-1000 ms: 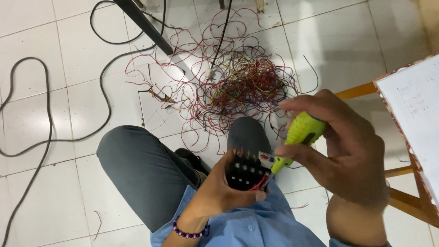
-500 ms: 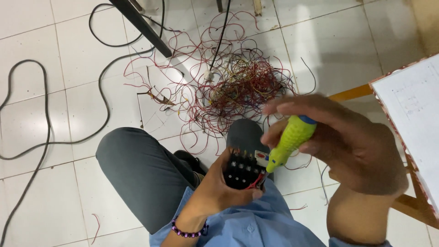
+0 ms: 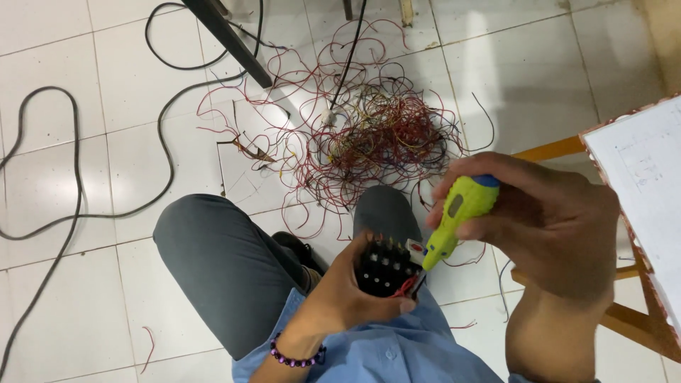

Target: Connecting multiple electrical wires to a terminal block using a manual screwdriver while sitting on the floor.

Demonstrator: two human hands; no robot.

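Observation:
My left hand grips a small black terminal block with rows of metal screws and a red wire at its lower right corner. It is held above my lap. My right hand is closed round a yellow-green screwdriver with a blue cap. The screwdriver slants down to the left, and its tip sits at the block's upper right edge. A beaded bracelet circles my left wrist.
A tangled heap of red and yellow wires lies on the white tiled floor ahead of my knees. Black cables curl at the left. A dark bar slants at the top. A wooden frame with a white board stands at the right.
My right hand has turned the screwdriver and shifted slightly, keeping its tip at the block. The left hand and the block have stayed in place.

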